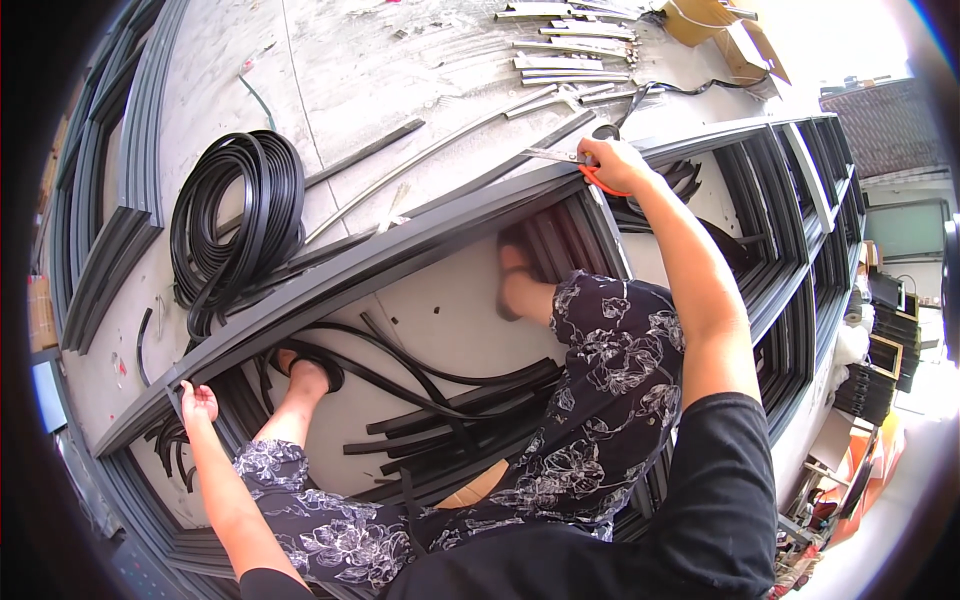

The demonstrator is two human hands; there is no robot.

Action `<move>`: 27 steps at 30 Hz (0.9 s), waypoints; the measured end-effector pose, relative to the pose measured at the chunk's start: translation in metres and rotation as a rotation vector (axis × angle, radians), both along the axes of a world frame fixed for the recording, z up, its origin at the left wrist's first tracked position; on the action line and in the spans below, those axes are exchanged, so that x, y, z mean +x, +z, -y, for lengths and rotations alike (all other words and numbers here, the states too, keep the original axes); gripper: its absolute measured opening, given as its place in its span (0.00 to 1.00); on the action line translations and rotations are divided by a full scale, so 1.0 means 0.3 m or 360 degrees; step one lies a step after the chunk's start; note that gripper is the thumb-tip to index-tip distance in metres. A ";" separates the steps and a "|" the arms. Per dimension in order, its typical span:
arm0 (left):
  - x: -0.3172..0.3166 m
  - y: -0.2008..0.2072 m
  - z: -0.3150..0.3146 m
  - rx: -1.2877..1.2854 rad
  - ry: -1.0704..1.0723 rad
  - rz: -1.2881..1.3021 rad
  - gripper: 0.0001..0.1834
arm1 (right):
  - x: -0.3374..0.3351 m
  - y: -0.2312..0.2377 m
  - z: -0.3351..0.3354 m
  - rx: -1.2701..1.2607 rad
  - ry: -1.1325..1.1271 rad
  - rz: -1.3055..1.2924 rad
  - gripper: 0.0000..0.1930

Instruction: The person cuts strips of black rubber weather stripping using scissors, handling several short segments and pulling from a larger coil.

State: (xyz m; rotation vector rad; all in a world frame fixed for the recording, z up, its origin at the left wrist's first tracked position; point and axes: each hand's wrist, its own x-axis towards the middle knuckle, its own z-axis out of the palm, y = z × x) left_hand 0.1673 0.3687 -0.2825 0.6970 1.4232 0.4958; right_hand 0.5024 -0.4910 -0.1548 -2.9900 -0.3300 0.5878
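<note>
My right hand (615, 166) is closed around scissors with an orange-red handle (600, 181). Their metal blades (548, 155) point left, just above the far rail of a dark grey metal frame (400, 235). At the left end of that rail is my left hand (200, 403), its fingers curled close against the frame's edge. Whatever lies between those fingers is too small to make out. A thick coil of black rubber strip (285, 185) rests on the floor beyond the rail. Loose black strips (450, 410) lie inside the frame around my feet.
More grey frames are stacked on the right (800, 185) and at the far left (110, 170). Silvery metal strips (575, 50) lie on the far floor near a cardboard box (745, 55). My sandalled feet stand within the frame's opening.
</note>
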 end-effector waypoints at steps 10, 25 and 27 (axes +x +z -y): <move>-0.018 -0.025 -0.045 -0.0036 0.0003 0.0015 0.19 | -0.001 -0.007 0.006 0.0086 0.0018 0.0052 0.12; -0.015 -0.039 -0.051 -0.0004 -0.0005 -0.0050 0.18 | -0.014 -0.005 -0.005 0.0098 0.0040 0.0084 0.12; -0.027 -0.033 -0.070 0.0008 -0.0005 -0.0030 0.18 | -0.016 -0.006 -0.011 0.0113 0.0052 0.0083 0.12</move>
